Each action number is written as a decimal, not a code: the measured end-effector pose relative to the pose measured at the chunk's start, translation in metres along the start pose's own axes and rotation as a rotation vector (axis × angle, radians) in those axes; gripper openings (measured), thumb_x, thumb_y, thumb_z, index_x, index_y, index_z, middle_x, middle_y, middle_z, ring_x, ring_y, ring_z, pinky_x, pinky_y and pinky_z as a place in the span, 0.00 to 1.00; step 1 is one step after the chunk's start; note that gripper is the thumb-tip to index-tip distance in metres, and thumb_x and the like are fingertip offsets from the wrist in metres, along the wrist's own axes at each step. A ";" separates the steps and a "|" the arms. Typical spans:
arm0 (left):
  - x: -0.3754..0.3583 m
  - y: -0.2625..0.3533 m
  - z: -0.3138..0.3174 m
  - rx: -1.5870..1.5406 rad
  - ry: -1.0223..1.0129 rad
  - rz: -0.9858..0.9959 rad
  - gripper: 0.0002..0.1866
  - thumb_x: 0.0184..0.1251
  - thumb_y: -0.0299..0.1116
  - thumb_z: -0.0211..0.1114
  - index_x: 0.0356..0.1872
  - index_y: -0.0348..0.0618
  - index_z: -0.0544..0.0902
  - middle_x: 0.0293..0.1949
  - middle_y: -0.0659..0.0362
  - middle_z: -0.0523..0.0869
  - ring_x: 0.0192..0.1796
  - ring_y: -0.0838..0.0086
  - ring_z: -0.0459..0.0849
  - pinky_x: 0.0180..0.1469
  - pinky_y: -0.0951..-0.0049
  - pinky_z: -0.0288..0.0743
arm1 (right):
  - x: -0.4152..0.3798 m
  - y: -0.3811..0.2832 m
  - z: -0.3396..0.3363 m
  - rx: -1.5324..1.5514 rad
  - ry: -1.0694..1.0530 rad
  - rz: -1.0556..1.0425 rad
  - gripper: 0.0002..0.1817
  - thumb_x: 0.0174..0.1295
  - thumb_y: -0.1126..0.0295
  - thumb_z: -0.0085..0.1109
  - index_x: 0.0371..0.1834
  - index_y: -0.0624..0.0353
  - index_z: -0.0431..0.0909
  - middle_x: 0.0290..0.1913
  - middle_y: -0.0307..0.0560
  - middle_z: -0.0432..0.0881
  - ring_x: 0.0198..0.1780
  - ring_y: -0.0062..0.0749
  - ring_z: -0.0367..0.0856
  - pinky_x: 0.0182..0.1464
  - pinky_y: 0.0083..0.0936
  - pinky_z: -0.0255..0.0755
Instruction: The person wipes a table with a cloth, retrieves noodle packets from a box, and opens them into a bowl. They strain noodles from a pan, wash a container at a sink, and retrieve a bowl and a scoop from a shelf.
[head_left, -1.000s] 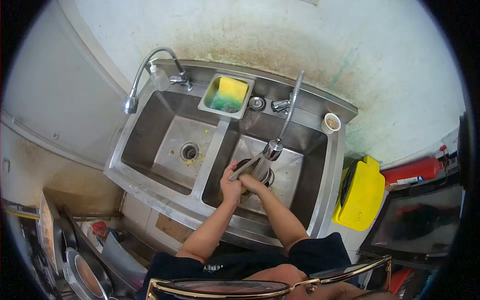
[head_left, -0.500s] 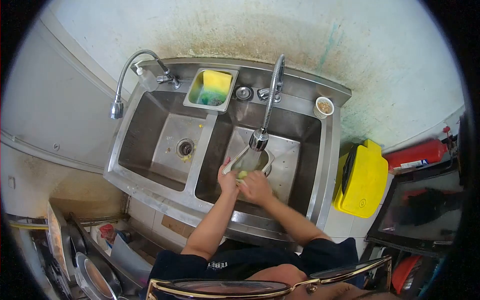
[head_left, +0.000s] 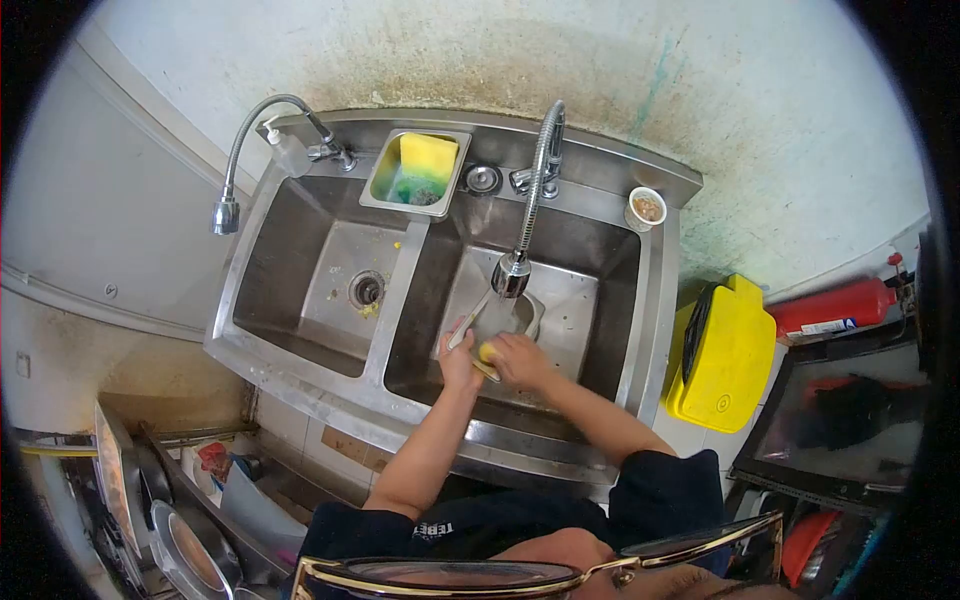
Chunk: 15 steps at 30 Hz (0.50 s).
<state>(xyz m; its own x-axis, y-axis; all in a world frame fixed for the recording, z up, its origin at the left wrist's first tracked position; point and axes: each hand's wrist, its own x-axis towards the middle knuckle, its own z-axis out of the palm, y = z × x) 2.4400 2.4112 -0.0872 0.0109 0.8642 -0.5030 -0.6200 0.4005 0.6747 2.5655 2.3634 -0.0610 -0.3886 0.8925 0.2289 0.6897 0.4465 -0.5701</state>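
Inside the right sink basin (head_left: 565, 350), my left hand (head_left: 460, 364) is closed on the near left rim of a light-rimmed container (head_left: 538, 318). The container is tilted below the faucet head (head_left: 511, 275), and water appears to run into it. My right hand (head_left: 522, 361) is closed around a small yellow sponge (head_left: 488, 352) and presses it against the near side of the container. My fingers hide part of the sponge and the near rim.
A metal tray (head_left: 375, 203) with a yellow sponge and green suds sits between the basins. Food scraps lie around the left basin's drain (head_left: 367, 290). A white cup (head_left: 645, 209) stands at the back right corner. A yellow bin (head_left: 733, 360) is right of the sink.
My right hand has shifted slightly right, and more of the yellow sponge shows. The container has turned a little in my left hand. The whole view has moved slightly.
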 end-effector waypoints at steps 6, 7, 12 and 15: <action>-0.007 0.024 0.004 0.046 0.011 -0.167 0.11 0.61 0.20 0.52 0.44 0.42 0.70 0.39 0.54 0.77 0.40 0.66 0.79 0.40 0.66 0.76 | 0.004 -0.055 0.007 0.184 0.464 0.219 0.13 0.52 0.73 0.54 0.41 0.65 0.73 0.44 0.54 0.76 0.46 0.48 0.75 0.50 0.36 0.70; -0.007 0.023 0.001 0.045 0.016 -0.167 0.11 0.61 0.20 0.52 0.44 0.42 0.70 0.39 0.54 0.77 0.40 0.66 0.79 0.40 0.66 0.76 | -0.006 -0.049 -0.002 0.206 0.396 0.083 0.12 0.53 0.75 0.52 0.41 0.65 0.74 0.44 0.54 0.76 0.47 0.48 0.75 0.50 0.36 0.70; -0.013 0.016 -0.001 -0.044 -0.025 -0.195 0.13 0.54 0.16 0.51 0.41 0.40 0.69 0.35 0.51 0.76 0.36 0.63 0.79 0.36 0.64 0.77 | 0.007 -0.047 -0.012 0.188 0.368 -0.018 0.12 0.47 0.78 0.55 0.38 0.64 0.74 0.44 0.53 0.76 0.48 0.46 0.75 0.51 0.34 0.70; -0.011 0.024 0.000 0.007 -0.018 -0.206 0.10 0.55 0.17 0.53 0.38 0.41 0.71 0.34 0.52 0.77 0.34 0.63 0.80 0.35 0.64 0.77 | -0.008 -0.035 -0.019 0.194 0.263 -0.076 0.12 0.45 0.80 0.56 0.36 0.64 0.74 0.42 0.53 0.76 0.46 0.46 0.75 0.50 0.35 0.70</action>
<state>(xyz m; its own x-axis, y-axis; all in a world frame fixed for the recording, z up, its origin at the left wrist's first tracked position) 2.4249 2.4114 -0.0649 0.1515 0.7691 -0.6209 -0.5977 0.5716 0.5621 2.5559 2.3423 -0.0280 -0.2466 0.8540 0.4580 0.5257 0.5149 -0.6771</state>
